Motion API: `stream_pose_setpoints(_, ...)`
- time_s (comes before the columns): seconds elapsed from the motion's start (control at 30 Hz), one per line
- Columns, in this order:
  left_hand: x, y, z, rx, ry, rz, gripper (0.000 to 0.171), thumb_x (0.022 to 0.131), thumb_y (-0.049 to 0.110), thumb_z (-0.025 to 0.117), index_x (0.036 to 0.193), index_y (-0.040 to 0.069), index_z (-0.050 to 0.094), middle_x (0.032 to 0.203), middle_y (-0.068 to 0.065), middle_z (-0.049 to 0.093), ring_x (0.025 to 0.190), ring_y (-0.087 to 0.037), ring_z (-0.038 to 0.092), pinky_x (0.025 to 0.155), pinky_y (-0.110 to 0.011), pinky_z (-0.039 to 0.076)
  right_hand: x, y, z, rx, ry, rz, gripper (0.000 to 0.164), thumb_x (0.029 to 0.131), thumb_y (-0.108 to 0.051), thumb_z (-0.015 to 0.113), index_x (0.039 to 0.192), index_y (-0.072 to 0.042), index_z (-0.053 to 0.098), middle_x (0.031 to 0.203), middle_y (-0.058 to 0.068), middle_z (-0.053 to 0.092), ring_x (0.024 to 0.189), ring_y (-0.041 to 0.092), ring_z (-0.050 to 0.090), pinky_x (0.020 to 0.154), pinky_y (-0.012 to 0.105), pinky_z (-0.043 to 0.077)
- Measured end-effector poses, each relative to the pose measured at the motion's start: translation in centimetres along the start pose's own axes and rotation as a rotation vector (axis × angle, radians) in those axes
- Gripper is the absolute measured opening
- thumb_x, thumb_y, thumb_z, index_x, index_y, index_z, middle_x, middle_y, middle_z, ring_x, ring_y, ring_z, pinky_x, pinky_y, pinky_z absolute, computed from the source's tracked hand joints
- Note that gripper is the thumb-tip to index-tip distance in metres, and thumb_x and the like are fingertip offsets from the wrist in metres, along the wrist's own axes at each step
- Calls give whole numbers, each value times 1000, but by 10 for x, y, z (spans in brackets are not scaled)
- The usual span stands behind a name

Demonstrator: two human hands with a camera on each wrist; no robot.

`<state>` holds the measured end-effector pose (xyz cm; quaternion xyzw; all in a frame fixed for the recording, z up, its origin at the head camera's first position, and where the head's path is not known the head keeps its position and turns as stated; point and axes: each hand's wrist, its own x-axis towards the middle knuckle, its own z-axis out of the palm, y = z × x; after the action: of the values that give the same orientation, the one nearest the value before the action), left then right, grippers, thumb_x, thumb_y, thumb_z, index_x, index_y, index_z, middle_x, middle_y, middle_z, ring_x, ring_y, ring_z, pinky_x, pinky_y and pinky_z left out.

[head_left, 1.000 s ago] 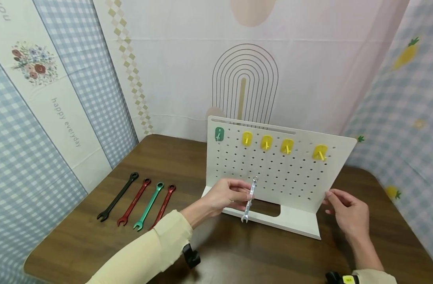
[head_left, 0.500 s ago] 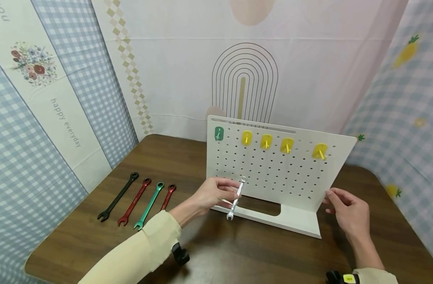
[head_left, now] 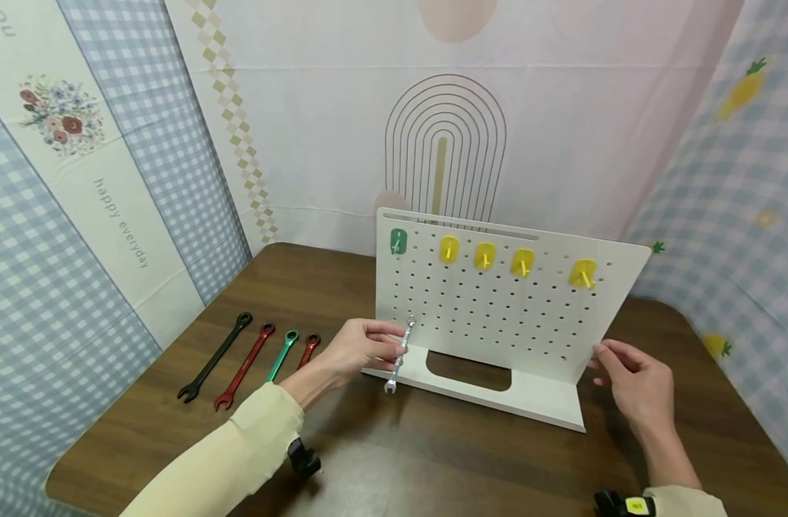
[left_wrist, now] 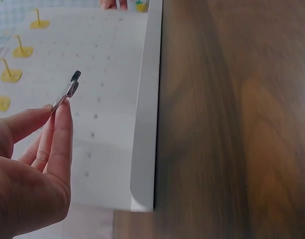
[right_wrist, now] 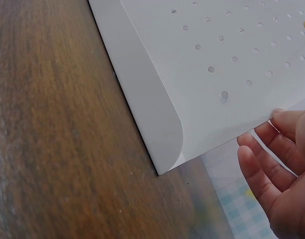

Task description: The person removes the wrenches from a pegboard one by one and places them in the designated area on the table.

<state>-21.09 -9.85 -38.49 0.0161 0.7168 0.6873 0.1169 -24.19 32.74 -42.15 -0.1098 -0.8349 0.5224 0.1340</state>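
Note:
Pinched between the thumb and fingers of my left hand (head_left: 361, 348) is a silver combination wrench (head_left: 401, 353), ring end up, in front of the pegboard's lower left part. The left wrist view shows the wrench (left_wrist: 67, 93) tilted, one end jutting past the fingertips. My right hand (head_left: 639, 391) holds the right edge of the white pegboard (head_left: 484, 309) between thumb and fingers, as the right wrist view of that hand (right_wrist: 286, 159) also shows. Across the board's top sit a green hook (head_left: 399, 242) and several yellow hooks (head_left: 485, 255), all bare.
Left on the wooden table (head_left: 368, 467) lie a black wrench (head_left: 215, 357), a red wrench (head_left: 245, 366), a green wrench (head_left: 281, 355) and another red wrench (head_left: 309, 348). The left sleeve covers the lower ends of the last two. Patterned cloth (head_left: 316, 143) hangs behind the table.
My left hand has moved left with the silver wrench, from before the board's middle to its lower left. Its sleeve now covers more of the green wrench. My right hand stays at the board's edge.

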Motion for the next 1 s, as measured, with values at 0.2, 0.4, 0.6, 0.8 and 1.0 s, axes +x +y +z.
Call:
stream_pose_setpoints(0.2, -6, -8, -24, 7, 55, -5, 37, 93, -5, 74, 130, -8, 68, 93, -4, 79, 80, -12, 73, 74, -32, 67, 1, -3, 1, 7, -1, -4, 38, 104, -33, 69, 126, -2, 71, 79, -26, 68, 72, -5, 70, 62, 23, 63)
stream_pose_setpoints(0.4, -13, -16, -43, 20, 115, -19, 34, 92, -6, 74, 126, -9, 69, 98, -13, 80, 79, -13, 73, 72, -30, 66, 2, -4, 1, 13, -1, -10, 37, 103, -32, 70, 125, -2, 72, 79, -26, 68, 72, -4, 70, 62, 23, 63)
stream_pose_setpoints(0.6, -20, -22, -59, 36, 142, -47, 37, 92, -8, 71, 129, -11, 66, 92, -8, 78, 79, -13, 73, 73, -31, 66, 3, -5, 1, 18, 5, -14, 36, 103, -31, 69, 124, -2, 72, 78, -26, 69, 72, -3, 70, 61, 22, 62)
stream_pose_setpoints(0.8, -24, -32, -71, 91, 147, -72, 40, 93, -9, 69, 132, -12, 64, 98, -12, 77, 81, -14, 72, 72, -30, 66, 3, -5, 0, 20, 17, 20, 34, 103, -31, 70, 122, -3, 73, 77, -25, 68, 72, -2, 70, 61, 22, 62)
stream_pose_setpoints(1.0, -26, -42, -73, 149, 161, -94, 39, 90, -9, 71, 128, -11, 66, 96, -14, 76, 78, -14, 71, 70, -31, 66, 1, -1, 1, 22, 20, 43, 33, 103, -30, 70, 121, -3, 73, 75, -23, 69, 70, -2, 70, 60, 23, 62)
